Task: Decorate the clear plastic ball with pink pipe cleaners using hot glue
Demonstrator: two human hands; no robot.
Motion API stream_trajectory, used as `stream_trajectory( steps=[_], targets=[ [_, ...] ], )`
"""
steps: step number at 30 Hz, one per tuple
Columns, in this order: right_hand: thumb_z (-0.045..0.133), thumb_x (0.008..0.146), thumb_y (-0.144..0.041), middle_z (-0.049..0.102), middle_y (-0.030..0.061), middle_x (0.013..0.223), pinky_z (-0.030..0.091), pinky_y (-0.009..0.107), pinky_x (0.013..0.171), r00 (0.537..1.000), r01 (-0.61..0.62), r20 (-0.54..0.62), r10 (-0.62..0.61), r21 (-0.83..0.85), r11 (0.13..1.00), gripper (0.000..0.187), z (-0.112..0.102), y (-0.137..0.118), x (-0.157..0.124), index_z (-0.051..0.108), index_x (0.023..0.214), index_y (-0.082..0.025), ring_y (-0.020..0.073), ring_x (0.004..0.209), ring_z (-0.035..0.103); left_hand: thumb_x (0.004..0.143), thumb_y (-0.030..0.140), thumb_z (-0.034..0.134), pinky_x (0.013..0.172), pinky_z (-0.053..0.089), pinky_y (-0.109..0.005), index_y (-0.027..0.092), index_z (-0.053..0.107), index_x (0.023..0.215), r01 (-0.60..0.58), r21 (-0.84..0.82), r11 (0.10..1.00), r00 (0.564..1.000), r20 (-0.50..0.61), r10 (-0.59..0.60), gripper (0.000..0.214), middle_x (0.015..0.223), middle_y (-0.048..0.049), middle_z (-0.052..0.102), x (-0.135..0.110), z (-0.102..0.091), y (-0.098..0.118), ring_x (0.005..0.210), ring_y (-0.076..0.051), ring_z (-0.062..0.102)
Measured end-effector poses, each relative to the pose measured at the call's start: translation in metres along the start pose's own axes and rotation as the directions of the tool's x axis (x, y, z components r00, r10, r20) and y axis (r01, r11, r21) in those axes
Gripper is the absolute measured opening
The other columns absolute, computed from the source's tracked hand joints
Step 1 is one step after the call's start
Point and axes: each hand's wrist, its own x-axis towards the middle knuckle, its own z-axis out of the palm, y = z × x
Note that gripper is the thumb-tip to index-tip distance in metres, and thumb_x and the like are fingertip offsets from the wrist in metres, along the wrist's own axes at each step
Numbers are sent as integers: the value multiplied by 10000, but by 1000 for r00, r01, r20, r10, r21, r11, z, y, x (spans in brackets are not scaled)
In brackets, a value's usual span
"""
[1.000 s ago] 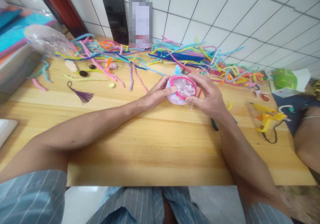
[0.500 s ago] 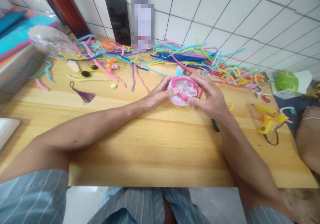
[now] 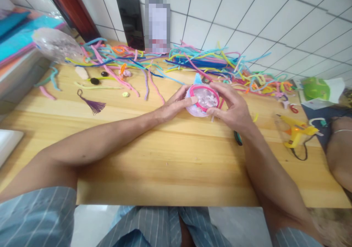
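Note:
Between my two hands is a small round lilac craft piece (image 3: 195,111) with a light-blue pointed tip, its middle clear and filled with glittery bits. A bright pink pipe cleaner (image 3: 200,108) runs as a ring around its upper face. My left hand (image 3: 180,102) is closed on the left side, the thumb lying over the pink ring. On the other side my right hand (image 3: 231,105) grips the edge, thumb in front and fingers behind. The underside is hidden from view.
Loose pipe cleaners (image 3: 198,61) lie along the tiled wall, where two phones lean. A yellow glue gun (image 3: 298,129) with its cord stands at right, near another person's arm (image 3: 341,151). A purple tassel (image 3: 93,104) and a clear plastic bag (image 3: 56,45) are at left.

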Motion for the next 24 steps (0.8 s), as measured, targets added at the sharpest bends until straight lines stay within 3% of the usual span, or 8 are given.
stream_trajectory(
  steps=[24],
  targets=[
    [903,917,-779,770,120,1644,534,727,1350,1000,-3,-1,3,-22,1000,806,4,-8,-1,748,1599,-377,451,1550,703,859,699,992,1255,540,-515,290,744,1312,60,-18,998,998,-36,-61,659,1466,-71,778,-1,6,5,1499,-366,674]
  ],
)
